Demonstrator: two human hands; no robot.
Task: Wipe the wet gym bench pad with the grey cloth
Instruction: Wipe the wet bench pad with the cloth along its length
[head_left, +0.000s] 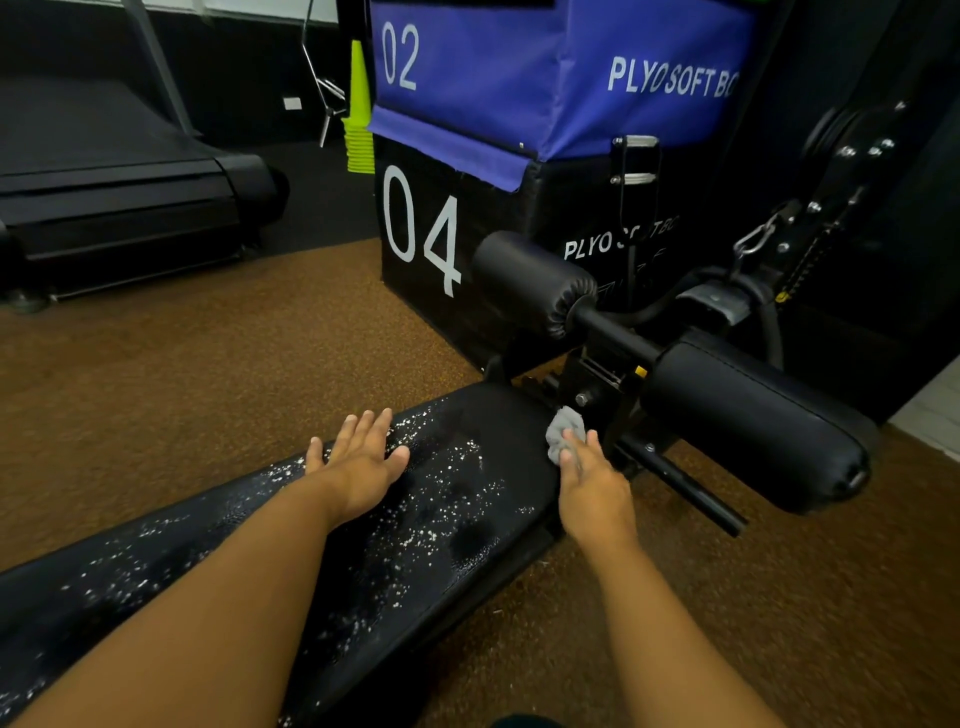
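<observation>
The black bench pad (457, 499) runs from the lower left toward the middle, speckled with white water droplets. My left hand (358, 457) lies flat on the pad's left edge, fingers spread, holding nothing. My right hand (587, 478) sits at the pad's far right corner, its fingers pressed over a bunched grey cloth (563, 431) at the pad's end. Part of the cloth is hidden under my fingers.
Two black foam rollers (535, 283) (753, 421) on a bar stand just beyond the pad's end. Behind them sit a black plyo box marked 04 (421, 234) and a blue one marked 02 (519, 67). A treadmill (130, 192) stands far left. Brown floor lies on both sides.
</observation>
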